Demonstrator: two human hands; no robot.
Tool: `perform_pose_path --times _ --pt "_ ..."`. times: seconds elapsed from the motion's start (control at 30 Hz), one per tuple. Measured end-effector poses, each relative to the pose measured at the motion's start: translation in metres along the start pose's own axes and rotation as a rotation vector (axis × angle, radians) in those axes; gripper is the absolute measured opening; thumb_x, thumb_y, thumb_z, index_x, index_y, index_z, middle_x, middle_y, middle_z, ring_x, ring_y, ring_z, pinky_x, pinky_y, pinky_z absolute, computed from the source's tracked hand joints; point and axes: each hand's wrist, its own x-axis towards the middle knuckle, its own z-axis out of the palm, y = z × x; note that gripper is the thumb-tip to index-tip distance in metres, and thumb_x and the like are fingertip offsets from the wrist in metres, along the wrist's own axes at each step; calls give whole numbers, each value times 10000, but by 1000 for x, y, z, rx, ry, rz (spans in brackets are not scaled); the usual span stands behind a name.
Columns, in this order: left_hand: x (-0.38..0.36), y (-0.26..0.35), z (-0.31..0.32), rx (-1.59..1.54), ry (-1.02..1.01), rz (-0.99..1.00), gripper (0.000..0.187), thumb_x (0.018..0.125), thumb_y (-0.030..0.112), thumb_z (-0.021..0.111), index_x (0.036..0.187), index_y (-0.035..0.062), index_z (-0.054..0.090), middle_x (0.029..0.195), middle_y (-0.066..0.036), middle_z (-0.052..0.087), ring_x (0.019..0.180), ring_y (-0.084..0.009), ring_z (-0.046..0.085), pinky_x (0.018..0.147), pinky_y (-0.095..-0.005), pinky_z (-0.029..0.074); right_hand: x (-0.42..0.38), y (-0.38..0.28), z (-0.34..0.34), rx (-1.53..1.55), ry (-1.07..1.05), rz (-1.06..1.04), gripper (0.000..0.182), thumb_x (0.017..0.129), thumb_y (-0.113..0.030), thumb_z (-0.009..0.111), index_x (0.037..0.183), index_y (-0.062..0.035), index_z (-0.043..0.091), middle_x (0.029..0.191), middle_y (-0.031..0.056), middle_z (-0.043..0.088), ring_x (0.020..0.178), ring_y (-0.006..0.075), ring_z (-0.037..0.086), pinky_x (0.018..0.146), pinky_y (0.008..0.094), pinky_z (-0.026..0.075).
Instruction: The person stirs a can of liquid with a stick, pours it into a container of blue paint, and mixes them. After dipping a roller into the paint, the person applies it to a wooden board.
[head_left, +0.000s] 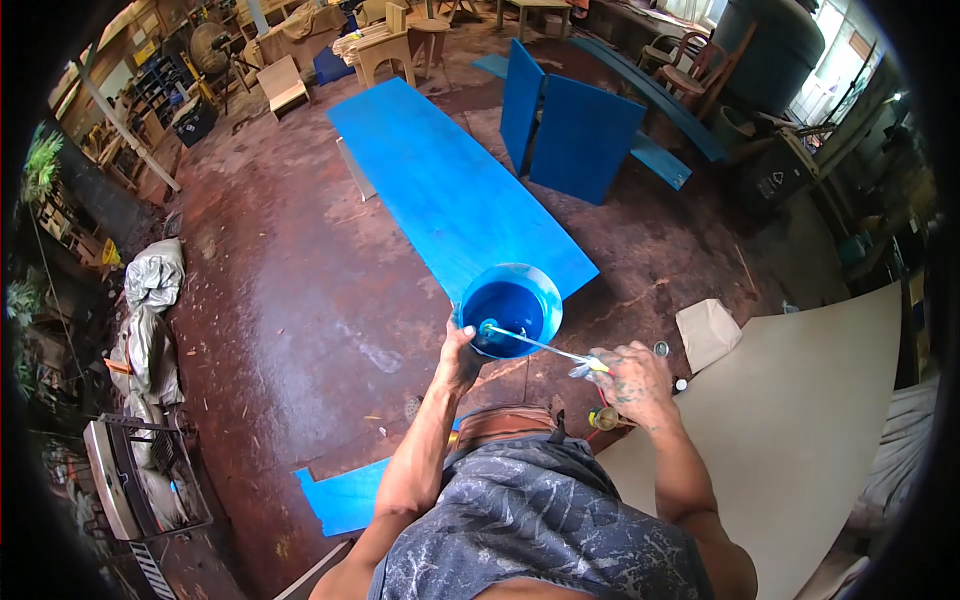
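Left hand (461, 356) grips paint bucket (511, 309) — right hand (632, 380) pinches stirrer (535, 343) inside it.

Blue bucket (511, 308), blue painted board (450, 190), reddish-brown floor (280, 300), grey marbled shirt (540, 530).

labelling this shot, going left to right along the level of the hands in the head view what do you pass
silver tarp bundle → left hand → blue paint bucket → stirring stick → right hand → paper bag → pale sheet board

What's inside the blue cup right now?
Blue paint fills the cup, with the tip of a thin stick from the right hand dipped in. The paint hides the bottom.
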Motion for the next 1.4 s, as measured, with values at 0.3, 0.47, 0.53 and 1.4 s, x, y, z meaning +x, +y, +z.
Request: perform_pose_path --times 0.3,0.47,0.53,1.4 --pt "-9 -4 2 -30 31 5 1096 745 471 838 1610 129 258 1562 -160 447 1406 -378 512 1049 -660 525 23 0 11 10 51 141 344 912 -285 729 1238 -176 740 1010 98 747 985 334 689 821 489 577" --pt "-6 -2 -9 -36 94 -7 1034 776 484 808 1596 137 283 1548 -155 463 1389 -379 524 1025 -665 537 3 3 -1 7 -149 163 331 920 -333 715 1205 -167 739 1039 118 753 1019 349 701 842 500 578" --pt "-6 -4 -9 -60 68 -23 990 784 488 799 1579 146 319 1526 -146 483 1375 -358 536 1012 -650 553 1 -10 -6 115 -210 128 329 921 -344 713 1195 -166 747 1054 134 755 1032 352 707 851 505 579" --pt "13 -12 -22 -60 64 15 1036 784 554 787 1617 174 303 1577 -147 448 1383 -379 523 964 -642 537 -10 2 -39 257 454 -61 453 754 -28 830 1199 -21 744 957 144 735 826 334 647 733 433 534"
